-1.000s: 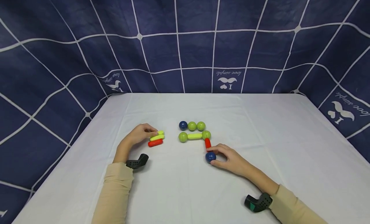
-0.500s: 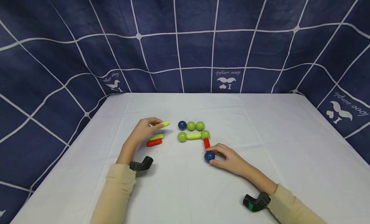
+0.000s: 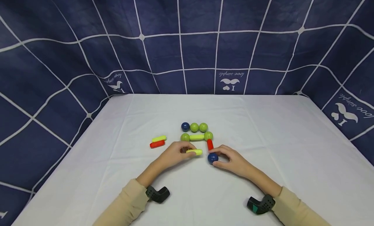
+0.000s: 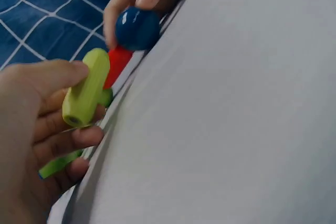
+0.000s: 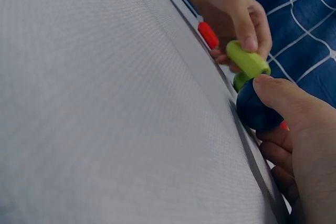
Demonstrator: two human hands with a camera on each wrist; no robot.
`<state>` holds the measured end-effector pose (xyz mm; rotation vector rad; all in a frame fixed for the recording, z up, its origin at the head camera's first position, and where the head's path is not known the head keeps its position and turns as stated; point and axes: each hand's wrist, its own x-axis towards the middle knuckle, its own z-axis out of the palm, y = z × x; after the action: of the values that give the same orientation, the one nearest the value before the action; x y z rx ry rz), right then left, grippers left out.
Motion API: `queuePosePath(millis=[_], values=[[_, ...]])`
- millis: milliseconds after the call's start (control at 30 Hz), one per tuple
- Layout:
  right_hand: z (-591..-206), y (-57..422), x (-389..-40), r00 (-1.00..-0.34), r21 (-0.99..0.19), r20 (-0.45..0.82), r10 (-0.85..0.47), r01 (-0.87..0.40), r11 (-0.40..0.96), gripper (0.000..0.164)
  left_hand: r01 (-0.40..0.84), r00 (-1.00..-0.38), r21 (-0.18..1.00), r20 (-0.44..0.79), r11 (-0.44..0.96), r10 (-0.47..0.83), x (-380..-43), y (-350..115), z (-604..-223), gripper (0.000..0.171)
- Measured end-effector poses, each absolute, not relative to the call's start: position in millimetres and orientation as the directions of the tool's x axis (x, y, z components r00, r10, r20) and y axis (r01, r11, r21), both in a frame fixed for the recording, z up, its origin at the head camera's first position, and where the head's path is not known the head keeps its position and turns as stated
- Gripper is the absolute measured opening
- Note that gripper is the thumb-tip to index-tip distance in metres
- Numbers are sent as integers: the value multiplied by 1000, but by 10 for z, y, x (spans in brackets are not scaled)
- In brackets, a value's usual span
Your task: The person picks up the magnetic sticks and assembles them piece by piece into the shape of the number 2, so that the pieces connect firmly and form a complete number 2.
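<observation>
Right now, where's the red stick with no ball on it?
In the head view, that red stick lies left of the left hand, just below a loose yellow stick.

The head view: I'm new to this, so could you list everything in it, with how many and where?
Back-row blue ball: 1, dark blue, row's left end
Back-row green balls: 2, green, beside it
Front green balls: 2, green, nearer the person
Middle rod: 1, yellow-green, between them
Chain's red rod: 1, red, below the right one
End ball: 1, dark blue, at its near end
Held rod: 1, yellow-green, in left fingers
Loose rods: 2, yellow-green and red, table's left
Tablecloth: 1, white, underneath
Backdrop: blue, white grid, behind
Wrist devices: 2, black, on wrists
Sleeves: 2, beige
Left hand: 1, gripping rod
Right hand: 1, at end ball
</observation>
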<state>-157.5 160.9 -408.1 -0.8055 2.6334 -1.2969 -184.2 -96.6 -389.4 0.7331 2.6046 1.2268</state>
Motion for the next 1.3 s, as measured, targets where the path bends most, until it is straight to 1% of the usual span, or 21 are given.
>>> queuePosePath(millis=[100,267,533,700,867,933,1067,1167,1300], values=[[-4078,1604,-1580,-851,-762,143,-506,-421,492,39,350,-864,779,55,519,501,-1820,-932,-3979,18],[-4055,1604,-1614,-843,-755,140,-519,-430,494,38,339,-878,786,67,517,473,-1832,-928,-4006,15],[-4006,1604,-1738,-838,-754,87,-538,-409,515,38,330,-880,794,62,511,472,-1865,-936,-4007,14],[-3957,1591,-1836,-816,-759,45,-576,-403,511,37,311,-877,812,43,495,479,-1873,-928,-4028,15],[-3936,1561,-1927,-789,-787,14,-615,-388,480,33,309,-880,815,49,490,473,-1875,-935,-4044,16],[-3958,1549,-1944,-792,-797,20,-610,-382,469,33,313,-881,813,56,491,469,-1877,-940,-4047,16],[-4020,1527,-1918,-822,-809,54,-567,-368,457,36,322,-884,810,72,489,462,-1874,-943,-4040,16],[-4066,1518,-1893,-844,-804,77,-531,-367,468,37,319,-890,811,80,490,448,-1872,-942,-4040,16],[-4102,1511,-1881,-854,-787,101,-510,-382,484,37,310,-896,809,73,500,437,-1874,-942,-4050,16]])
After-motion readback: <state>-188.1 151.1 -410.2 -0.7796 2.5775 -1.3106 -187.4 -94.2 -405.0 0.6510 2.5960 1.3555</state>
